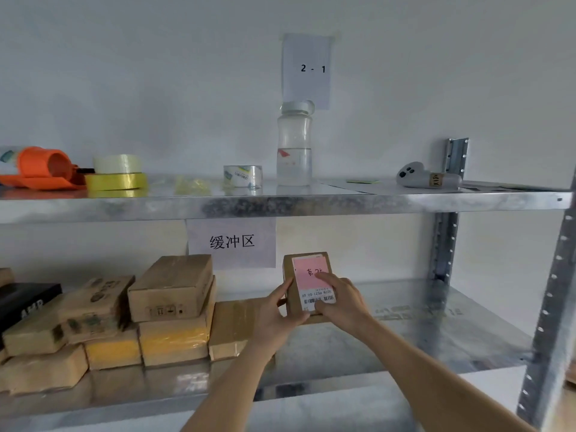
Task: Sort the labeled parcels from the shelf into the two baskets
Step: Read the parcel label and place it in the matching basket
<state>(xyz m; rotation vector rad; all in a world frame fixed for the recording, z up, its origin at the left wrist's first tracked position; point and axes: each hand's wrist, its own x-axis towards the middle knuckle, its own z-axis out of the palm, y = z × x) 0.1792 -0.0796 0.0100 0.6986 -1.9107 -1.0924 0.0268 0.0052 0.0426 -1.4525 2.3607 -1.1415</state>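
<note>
Facing up: parcel [307,283] (pink label)

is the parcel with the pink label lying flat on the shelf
No, both hands, left and right, hold the parcel upright, label facing the camera.

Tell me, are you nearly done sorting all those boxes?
Not nearly. Nothing visibly done: neither basket is in view, so I cannot tell what has been sorted. In hand: the left hand and right hand hold one pink-labelled parcel tilted up over the lower shelf. Left: a pile of brown parcels sits on that shelf, beside a black box.
</note>
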